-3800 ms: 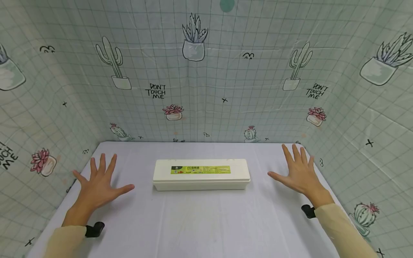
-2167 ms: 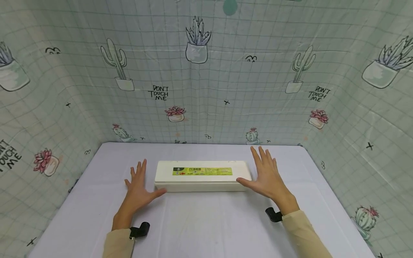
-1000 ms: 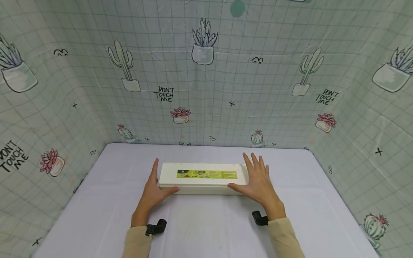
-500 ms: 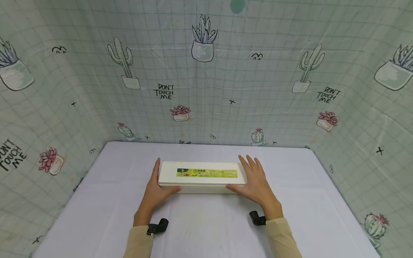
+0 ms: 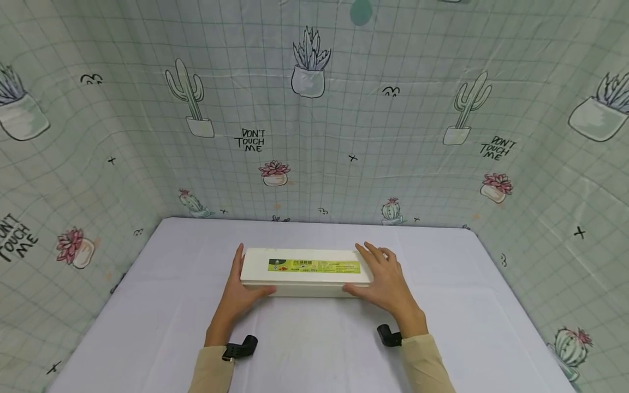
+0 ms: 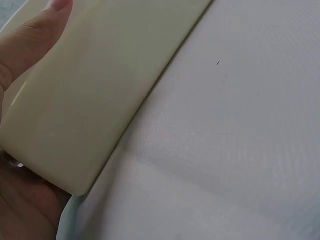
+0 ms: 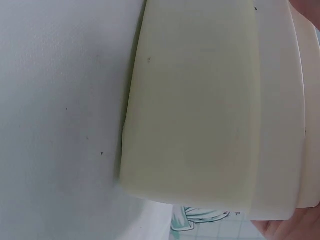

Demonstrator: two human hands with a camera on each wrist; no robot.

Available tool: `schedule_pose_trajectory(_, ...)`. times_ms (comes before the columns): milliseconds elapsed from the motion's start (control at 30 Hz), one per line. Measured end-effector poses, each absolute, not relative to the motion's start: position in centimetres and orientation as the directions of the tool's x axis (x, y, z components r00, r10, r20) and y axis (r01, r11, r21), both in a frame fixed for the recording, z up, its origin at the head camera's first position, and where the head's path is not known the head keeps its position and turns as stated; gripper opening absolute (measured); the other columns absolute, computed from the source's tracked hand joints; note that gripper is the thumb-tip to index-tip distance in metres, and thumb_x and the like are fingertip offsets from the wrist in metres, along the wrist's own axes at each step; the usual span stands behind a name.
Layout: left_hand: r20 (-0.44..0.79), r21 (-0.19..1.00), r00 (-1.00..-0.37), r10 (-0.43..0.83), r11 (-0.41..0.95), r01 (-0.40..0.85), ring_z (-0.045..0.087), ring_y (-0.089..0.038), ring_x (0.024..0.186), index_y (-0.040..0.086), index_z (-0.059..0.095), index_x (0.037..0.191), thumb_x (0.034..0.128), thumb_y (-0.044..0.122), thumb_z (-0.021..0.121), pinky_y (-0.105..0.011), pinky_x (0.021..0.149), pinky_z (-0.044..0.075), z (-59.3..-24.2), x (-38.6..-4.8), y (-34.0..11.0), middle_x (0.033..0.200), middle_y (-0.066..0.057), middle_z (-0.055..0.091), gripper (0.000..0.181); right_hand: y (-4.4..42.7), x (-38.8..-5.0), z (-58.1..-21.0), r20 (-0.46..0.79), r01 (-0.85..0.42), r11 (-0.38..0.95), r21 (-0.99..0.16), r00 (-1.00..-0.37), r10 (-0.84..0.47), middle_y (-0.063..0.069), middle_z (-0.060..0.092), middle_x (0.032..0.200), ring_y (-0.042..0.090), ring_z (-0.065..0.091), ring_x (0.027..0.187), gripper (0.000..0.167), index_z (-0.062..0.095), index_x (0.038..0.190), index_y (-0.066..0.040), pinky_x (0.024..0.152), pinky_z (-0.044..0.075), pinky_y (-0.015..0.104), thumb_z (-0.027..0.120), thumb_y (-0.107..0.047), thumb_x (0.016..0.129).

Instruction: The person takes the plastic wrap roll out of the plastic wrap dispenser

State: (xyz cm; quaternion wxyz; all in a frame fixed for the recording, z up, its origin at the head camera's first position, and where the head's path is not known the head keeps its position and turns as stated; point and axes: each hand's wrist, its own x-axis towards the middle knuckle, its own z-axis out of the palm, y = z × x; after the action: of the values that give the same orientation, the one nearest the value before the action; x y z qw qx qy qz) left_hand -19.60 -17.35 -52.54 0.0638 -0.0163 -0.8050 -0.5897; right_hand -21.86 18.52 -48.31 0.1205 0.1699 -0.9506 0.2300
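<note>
A long white plastic cling film box (image 5: 304, 290) lies crosswise on the table, its lid down and a yellow-green label (image 5: 314, 266) on top. My left hand (image 5: 238, 297) holds its left end, the thumb along the front face and the fingers round the end. In the left wrist view, that thumb (image 6: 37, 37) lies on the box's front (image 6: 110, 75) near the lid. My right hand (image 5: 388, 284) grips the right end, thumb at the front and bent fingers over the lid's far edge. The right wrist view shows the box's front (image 7: 195, 100), with most of that hand hidden.
A white cloth covers the table (image 5: 314, 349). Behind and on both sides hangs a checked curtain (image 5: 319, 125) printed with cactus pots. Each wrist wears a black camera strap, such as the left camera (image 5: 242, 347).
Both spread hands came in from the sides to the box ends. Over the last second the right hand shifted slightly left and its fingers bent over the box. The box has stayed in place.
</note>
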Motion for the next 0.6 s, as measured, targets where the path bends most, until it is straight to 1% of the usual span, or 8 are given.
schedule_pose_trajectory(167, 0.105, 0.956, -0.994, -0.033, 0.279, 0.091, 0.021, -0.040, 0.156, 0.024, -0.004, 0.167, 0.0736, 0.017, 0.094, -0.067, 0.123, 0.014, -52.7, -19.9, -17.7, 0.171, -0.018, 0.019, 0.136, 18.4, -22.1, -48.4, 0.305, -0.377, 0.840, -0.391, -0.914, -0.268, 0.011, 0.044, 0.161, 0.045, 0.034, 0.145, 0.103, 0.046, 0.157, -0.023, 0.115, 0.030, 0.067, 0.084, -0.066, 0.072)
schedule_pose_trajectory(267, 0.094, 0.957, -0.996, -0.008, 0.277, 0.088, 0.017, -0.040, 0.157, 0.022, -0.005, 0.167, 0.0737, 0.016, 0.094, -0.067, 0.123, 0.012, -52.9, -20.3, -18.1, 0.172, -0.018, 0.017, 0.136, 18.2, -22.3, -48.6, 0.310, -0.377, 0.845, -0.380, -0.912, -0.268, 0.011, 0.045, 0.160, 0.045, 0.033, 0.147, 0.103, 0.047, 0.156, -0.022, 0.116, 0.030, 0.067, 0.085, -0.066, 0.071)
schedule_pose_trajectory(367, 0.106, 0.956, -0.994, 0.023, 0.272, 0.108, 0.015, -0.042, 0.157, 0.015, -0.003, 0.167, 0.0733, 0.013, 0.094, -0.068, 0.123, 0.012, -53.2, -20.8, -18.5, 0.171, -0.020, 0.018, 0.135, 17.9, -22.6, -48.8, 0.306, -0.373, 0.852, -0.367, -0.913, -0.269, 0.011, 0.045, 0.160, 0.045, 0.034, 0.147, 0.103, 0.048, 0.155, -0.022, 0.116, 0.031, 0.067, 0.085, -0.067, 0.070)
schedule_pose_trajectory(500, 0.134, 0.955, -0.989, 0.056, 0.261, 0.144, 0.022, -0.040, 0.155, 0.011, 0.007, 0.167, 0.0740, 0.012, 0.093, -0.066, 0.123, 0.015, -53.6, -21.7, -18.8, 0.167, -0.018, 0.029, 0.127, 17.5, -23.0, -48.8, 0.306, -0.366, 0.862, -0.352, -0.915, -0.263, 0.013, 0.046, 0.158, 0.045, 0.035, 0.146, 0.103, 0.050, 0.154, -0.020, 0.115, 0.033, 0.066, 0.086, -0.066, 0.069)
schedule_pose_trajectory(600, 0.131, 0.956, -0.989, 0.062, 0.255, 0.142, 0.028, -0.038, 0.153, 0.014, 0.013, 0.166, 0.0748, 0.013, 0.093, -0.064, 0.123, 0.019, -53.7, -22.3, -19.0, 0.164, -0.016, 0.035, 0.122, 17.3, -23.3, -48.8, 0.309, -0.364, 0.864, -0.347, -0.914, -0.262, 0.013, 0.048, 0.157, 0.046, 0.036, 0.145, 0.103, 0.051, 0.153, -0.019, 0.115, 0.034, 0.066, 0.088, -0.064, 0.068)
